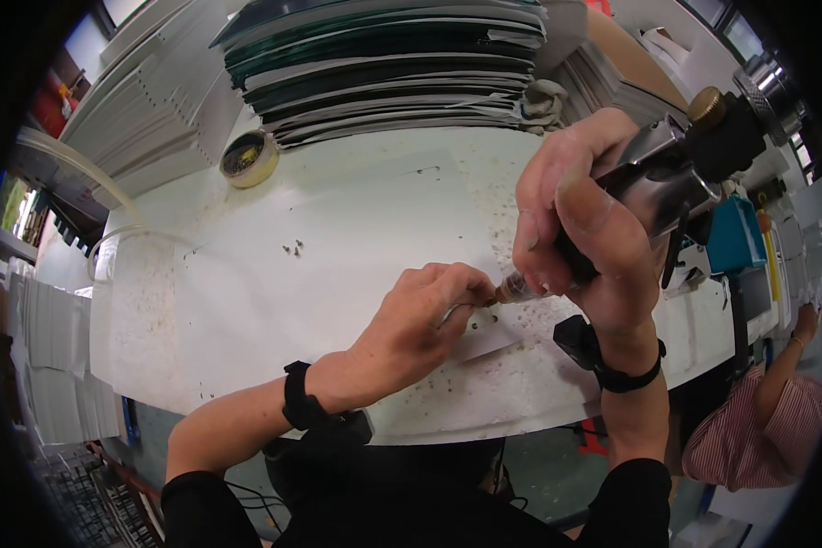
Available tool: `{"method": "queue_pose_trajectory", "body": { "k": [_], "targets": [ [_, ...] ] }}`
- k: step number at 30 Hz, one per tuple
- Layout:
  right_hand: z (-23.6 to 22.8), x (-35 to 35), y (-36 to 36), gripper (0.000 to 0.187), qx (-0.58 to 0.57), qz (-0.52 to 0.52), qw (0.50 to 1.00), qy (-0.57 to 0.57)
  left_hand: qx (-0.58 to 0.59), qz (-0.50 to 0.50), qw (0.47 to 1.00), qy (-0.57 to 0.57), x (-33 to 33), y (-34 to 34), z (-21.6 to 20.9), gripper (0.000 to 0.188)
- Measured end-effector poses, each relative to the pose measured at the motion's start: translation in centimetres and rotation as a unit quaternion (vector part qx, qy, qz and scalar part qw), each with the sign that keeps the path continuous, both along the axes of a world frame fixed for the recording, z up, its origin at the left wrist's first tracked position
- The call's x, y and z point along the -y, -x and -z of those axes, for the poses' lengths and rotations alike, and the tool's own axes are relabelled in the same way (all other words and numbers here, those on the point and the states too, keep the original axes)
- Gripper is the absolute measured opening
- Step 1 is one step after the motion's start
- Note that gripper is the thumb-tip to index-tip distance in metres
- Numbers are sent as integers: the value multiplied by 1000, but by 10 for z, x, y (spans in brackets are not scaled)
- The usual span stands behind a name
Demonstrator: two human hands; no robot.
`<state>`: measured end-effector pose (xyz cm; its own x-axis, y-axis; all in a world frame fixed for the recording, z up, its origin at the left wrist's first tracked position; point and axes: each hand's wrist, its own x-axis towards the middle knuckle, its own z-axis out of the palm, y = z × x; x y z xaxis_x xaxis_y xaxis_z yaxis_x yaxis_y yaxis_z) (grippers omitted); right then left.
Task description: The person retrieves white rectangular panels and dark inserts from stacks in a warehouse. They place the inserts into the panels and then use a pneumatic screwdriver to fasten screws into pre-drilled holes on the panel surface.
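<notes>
My right hand (594, 210) wraps round a pistol-shaped power tool (653, 169) with a shiny metal body, black parts and a brass-coloured knob. Its narrow nose (511, 289) slants down to the left, toward the fingertips of my left hand (425, 315). Those fingers are pinched together right at the tool's tip, low over a white sheet (338, 219) on the table. What they pinch is too small and covered to make out. A few small metal pieces (293, 248) lie loose on the sheet, left of my left hand.
A round tub (249, 159) of small parts stands at the back left, before a tall stack of dark green and white sheets (384, 68). White boards (160, 100) lean at the far left, near a clear hose (82, 160). At right, another person's striped sleeve (731, 438) shows.
</notes>
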<state>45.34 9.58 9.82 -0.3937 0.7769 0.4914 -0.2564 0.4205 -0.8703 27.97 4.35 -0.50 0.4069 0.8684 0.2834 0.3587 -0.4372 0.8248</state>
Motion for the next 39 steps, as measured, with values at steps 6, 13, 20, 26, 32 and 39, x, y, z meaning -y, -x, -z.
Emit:
{"method": "queue_pose_trajectory", "body": {
  "k": [6, 13, 20, 26, 32, 39],
  "targets": [
    [2, -8, -6, 30, 16, -88, 996, -4, -6, -9, 1000, -1, 0, -1, 0, 27],
    [15, 1, -2, 38, 27, -59, 998, 13, -49, -22, 999, 8, 0, 1, 6, 39],
    [12, 8, 5, 37, 44, -86, 995, 15, -30, -37, 999, -5, 1, 0, 14, 35],
    [-15, 2, 2, 32, -5, -96, 993, -72, 15, -32, 999, -8, 15, 8, 1, 31],
    [-29, -17, 12, 26, -40, -84, 990, -107, -227, -249, 933, -128, 25, 108, -16, 24],
    [-32, -10, 35, 34, -128, -11, 992, 8, -299, -243, 913, -135, 16, 154, -20, 20]
  ]
}}
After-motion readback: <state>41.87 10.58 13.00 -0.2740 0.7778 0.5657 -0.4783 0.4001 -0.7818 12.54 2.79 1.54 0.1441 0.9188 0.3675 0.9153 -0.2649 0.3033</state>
